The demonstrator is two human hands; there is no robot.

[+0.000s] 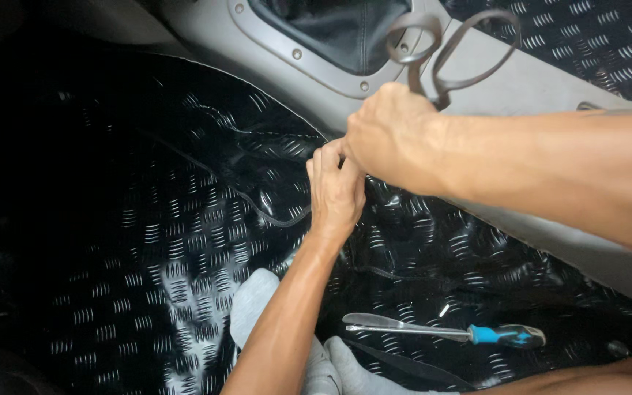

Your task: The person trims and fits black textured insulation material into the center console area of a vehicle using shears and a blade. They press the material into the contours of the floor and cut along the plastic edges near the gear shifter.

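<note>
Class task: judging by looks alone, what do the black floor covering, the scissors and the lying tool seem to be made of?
Floor covering: probably glossy vinyl or rubber, embossed tread-plate pattern, creases like a flexible sheet.
Scissors, gripped by the right hand: dull grey handle loops, metal or plastic unclear.
Screwdriver: shiny metal shaft, blue-and-black plastic-looking handle.

Our left hand (pixel 336 192) flat, fingers pointing up, forearm rising from below, our right hand (pixel 391 137) fisted just above it, touching its fingertips, arm reaching in from the right
</note>
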